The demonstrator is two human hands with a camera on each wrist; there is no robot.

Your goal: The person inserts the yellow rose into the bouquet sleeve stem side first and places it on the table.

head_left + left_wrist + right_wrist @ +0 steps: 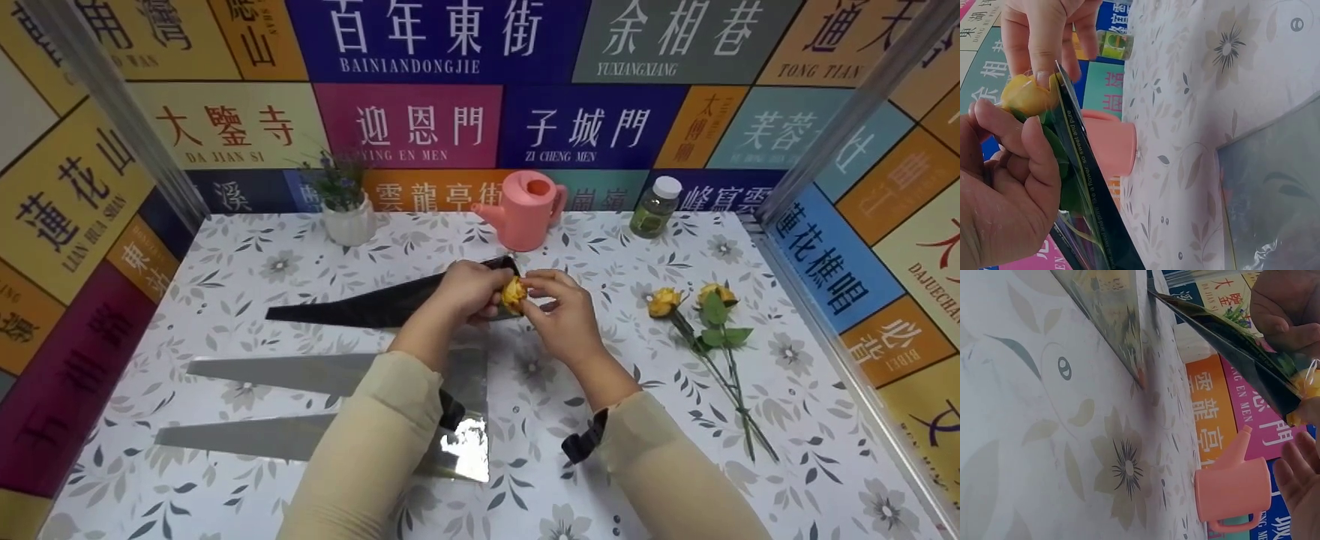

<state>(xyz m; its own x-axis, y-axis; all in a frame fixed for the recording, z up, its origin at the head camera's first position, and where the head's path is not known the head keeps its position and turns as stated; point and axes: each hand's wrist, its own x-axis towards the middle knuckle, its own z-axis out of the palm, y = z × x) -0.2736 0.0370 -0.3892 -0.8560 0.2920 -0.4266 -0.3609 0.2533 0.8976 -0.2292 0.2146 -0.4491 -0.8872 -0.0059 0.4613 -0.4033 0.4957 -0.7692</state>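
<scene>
A yellow rose (514,294) lies inside a black-edged flower sleeve (352,306), its bloom at the sleeve's wide end. Green leaves (1055,140) and stem show through the clear film in the left wrist view. My left hand (469,289) grips the sleeve just below the bloom with curled fingers. From the other side, my right hand (562,311) pinches the sleeve's rim beside the petals; its thumb touches the edge, with the other fingers spread apart. The sleeve's narrow end points left, above the table.
Flat clear-and-grey sleeves (277,375) lie at the left front. Two yellow roses (664,302) with crossed stems rest at the right. Along the back stand a potted plant (349,217), a pink watering can (523,214) and a lidded jar (655,210).
</scene>
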